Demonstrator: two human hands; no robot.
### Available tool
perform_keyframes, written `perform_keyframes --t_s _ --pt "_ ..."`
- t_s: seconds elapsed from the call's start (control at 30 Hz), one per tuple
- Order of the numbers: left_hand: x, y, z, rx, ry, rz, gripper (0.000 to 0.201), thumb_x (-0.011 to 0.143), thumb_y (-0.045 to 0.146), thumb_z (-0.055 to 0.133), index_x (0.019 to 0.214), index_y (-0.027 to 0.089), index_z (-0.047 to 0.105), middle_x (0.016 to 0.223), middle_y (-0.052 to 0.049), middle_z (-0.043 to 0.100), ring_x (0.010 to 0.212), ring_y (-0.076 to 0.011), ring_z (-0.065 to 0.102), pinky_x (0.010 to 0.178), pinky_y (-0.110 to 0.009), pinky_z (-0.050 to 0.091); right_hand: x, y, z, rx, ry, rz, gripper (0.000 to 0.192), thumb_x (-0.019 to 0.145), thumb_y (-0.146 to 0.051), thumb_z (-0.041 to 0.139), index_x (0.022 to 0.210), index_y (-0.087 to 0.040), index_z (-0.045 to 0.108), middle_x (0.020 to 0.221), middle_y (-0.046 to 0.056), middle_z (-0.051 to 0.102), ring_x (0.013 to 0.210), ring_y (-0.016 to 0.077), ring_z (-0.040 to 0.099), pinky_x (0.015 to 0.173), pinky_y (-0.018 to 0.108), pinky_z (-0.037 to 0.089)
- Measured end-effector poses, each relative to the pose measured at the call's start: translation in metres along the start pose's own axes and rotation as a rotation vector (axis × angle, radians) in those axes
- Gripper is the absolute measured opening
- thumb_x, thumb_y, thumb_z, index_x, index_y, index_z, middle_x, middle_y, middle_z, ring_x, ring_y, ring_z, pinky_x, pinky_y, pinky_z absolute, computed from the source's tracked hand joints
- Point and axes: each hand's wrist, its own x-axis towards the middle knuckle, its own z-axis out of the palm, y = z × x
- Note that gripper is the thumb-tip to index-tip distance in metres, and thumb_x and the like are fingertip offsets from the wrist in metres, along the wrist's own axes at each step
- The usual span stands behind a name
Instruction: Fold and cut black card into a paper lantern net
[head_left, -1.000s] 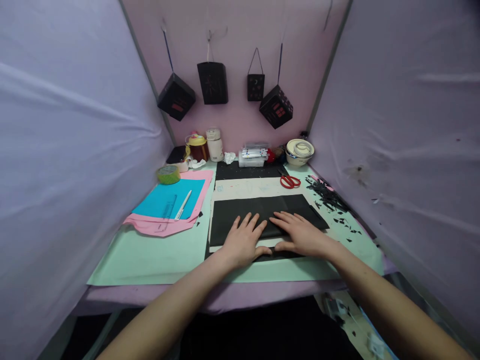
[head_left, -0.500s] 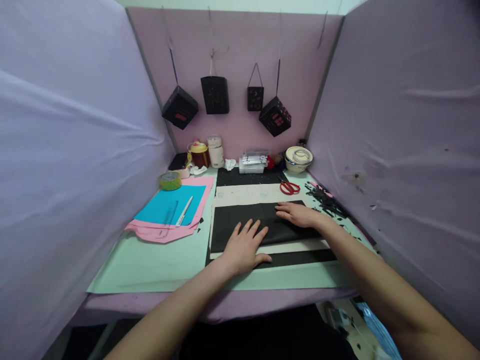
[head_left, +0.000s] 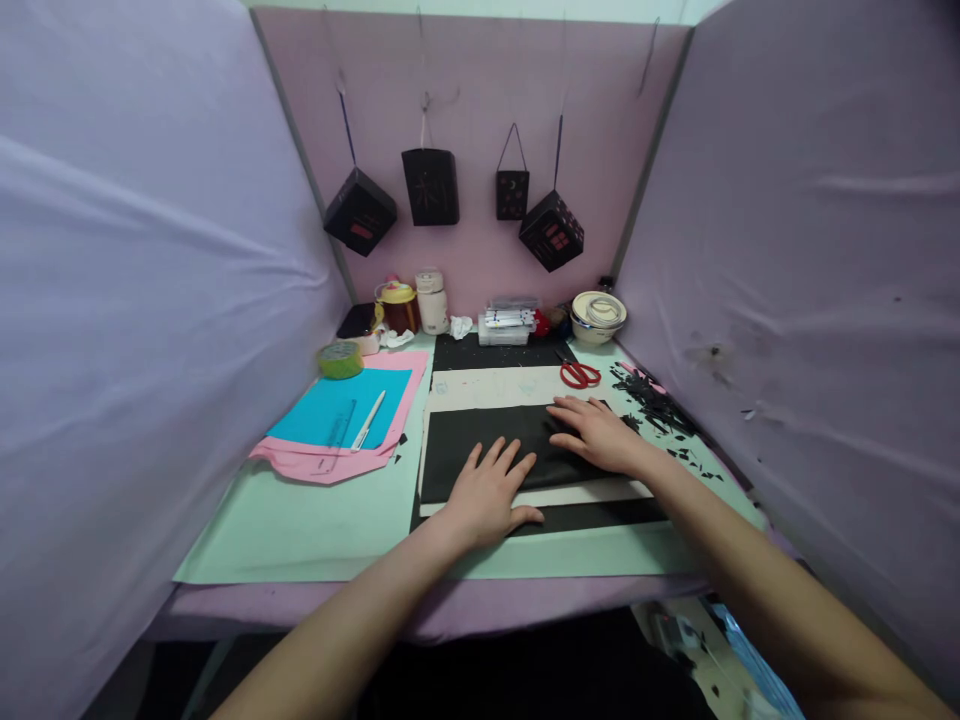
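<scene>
A folded black paper sheet [head_left: 465, 445] lies on a white sheet [head_left: 495, 388] in the middle of the table. My left hand [head_left: 486, 492] rests flat on the sheet's near edge, fingers spread. My right hand [head_left: 596, 435] presses flat on the sheet's right part, fingers pointing left. A narrow black strip [head_left: 600, 515] lies just in front of the white sheet. Neither hand grips anything.
Red scissors [head_left: 579, 375] lie behind my right hand. Black paper scraps [head_left: 654, 400] litter the right side. Blue and pink paper [head_left: 337, 415] with a pen and ruler lies left, a green tape roll [head_left: 339, 359] behind it. Jars, markers and a bowl [head_left: 598, 315] line the back; black lanterns hang above.
My right hand slid along the black sheet away from my left hand toward the right and far edge, then drew back slightly. The left hand stayed in place.
</scene>
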Motion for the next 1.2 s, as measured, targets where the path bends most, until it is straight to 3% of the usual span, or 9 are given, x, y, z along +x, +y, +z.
perform_keyframes --t_s 0.1,0.2,0.3,0.43,0.57,0.7,0.83,0.93,1.2 --pt "0.0 0.001 0.0 -0.002 0.004 -0.002 0.08 0.082 0.074 0.037 0.146 0.026 0.029 0.154 -0.01 0.026 0.141 -0.0317 0.02 0.112 -0.054 0.016 -0.026 -0.017 -0.008 0.033 0.037 -0.125 0.06 0.086 -0.052 0.051 0.138 -0.023 0.044 0.146 0.01 0.041 0.136 0.0269 0.035 0.111 0.05 0.026" --pt "0.0 0.001 -0.002 -0.009 -0.007 -0.008 0.08 0.082 0.073 0.038 0.146 0.026 0.029 0.154 -0.01 0.026 0.142 -0.0312 0.02 0.112 -0.053 0.016 -0.052 -0.02 -0.013 0.052 0.007 -0.206 0.058 0.081 -0.033 0.058 0.137 -0.025 0.045 0.143 0.008 0.044 0.131 0.0249 0.041 0.11 0.047 0.03" --pt "0.0 0.0 -0.002 -0.016 -0.008 -0.007 0.08 0.082 0.074 0.038 0.146 0.026 0.029 0.154 -0.01 0.026 0.142 -0.0315 0.019 0.112 -0.053 0.016 -0.068 -0.007 -0.011 0.002 0.036 -0.178 0.065 0.071 -0.012 0.053 0.135 -0.024 0.046 0.137 0.008 0.05 0.126 0.0249 0.045 0.108 0.046 0.034" --pt "0.001 0.0 -0.002 -0.029 -0.001 -0.006 0.08 0.082 0.074 0.039 0.146 0.026 0.029 0.153 -0.01 0.027 0.141 -0.0314 0.02 0.112 -0.052 0.017 -0.07 0.011 -0.002 -0.09 0.03 -0.111 0.072 0.065 -0.002 0.044 0.134 -0.023 0.048 0.134 0.008 0.053 0.121 0.0249 0.05 0.103 0.044 0.04" --pt "0.003 0.001 -0.006 -0.041 -0.005 -0.032 0.08 0.081 0.073 0.042 0.145 0.026 0.031 0.152 -0.009 0.031 0.14 -0.0311 0.024 0.111 -0.051 0.02 -0.066 0.015 0.0 -0.081 0.003 -0.071 0.072 0.067 -0.003 0.043 0.135 -0.024 0.048 0.133 0.006 0.055 0.118 0.0233 0.053 0.099 0.039 0.043" --pt "0.009 0.002 -0.018 -0.068 -0.017 -0.042 0.078 0.081 0.068 0.049 0.143 0.022 0.035 0.148 -0.01 0.038 0.136 -0.0313 0.033 0.109 -0.048 0.028 -0.063 0.015 -0.011 -0.017 -0.027 -0.045 0.066 0.07 -0.009 0.043 0.134 -0.024 0.05 0.13 0.004 0.058 0.113 0.0219 0.057 0.096 0.035 0.045" --pt "0.021 -0.003 -0.033 -0.069 -0.042 -0.072 0.049 0.086 0.036 0.051 0.132 0.02 0.049 0.131 -0.009 0.058 0.117 -0.0281 0.056 0.093 -0.038 0.046 -0.052 0.016 -0.036 0.03 -0.111 -0.006 0.06 0.072 -0.013 0.042 0.129 -0.026 0.055 0.123 0.002 0.063 0.106 0.0221 0.062 0.088 0.033 0.048" --pt "0.032 -0.011 -0.044 -0.038 -0.082 -0.053 0.046 0.083 0.016 0.043 0.128 0.022 0.054 0.118 -0.008 0.066 0.103 -0.0265 0.064 0.081 -0.035 0.051 -0.04 0.016 -0.054 0.054 -0.171 0.008 0.056 0.073 -0.015 0.043 0.125 -0.026 0.058 0.114 0.003 0.068 0.098 0.0225 0.064 0.081 0.031 0.049" --pt "0.048 -0.027 -0.071 -0.04 -0.182 0.041 0.04 0.082 0.019 0.046 0.119 0.022 0.061 0.11 -0.008 0.069 0.099 -0.0266 0.065 0.079 -0.033 0.05 -0.029 0.02 -0.059 0.037 -0.149 0.029 0.047 0.074 -0.024 0.056 0.12 -0.026 0.062 0.112 0.005 0.068 0.097 0.025 0.064 0.081 0.031 0.048"
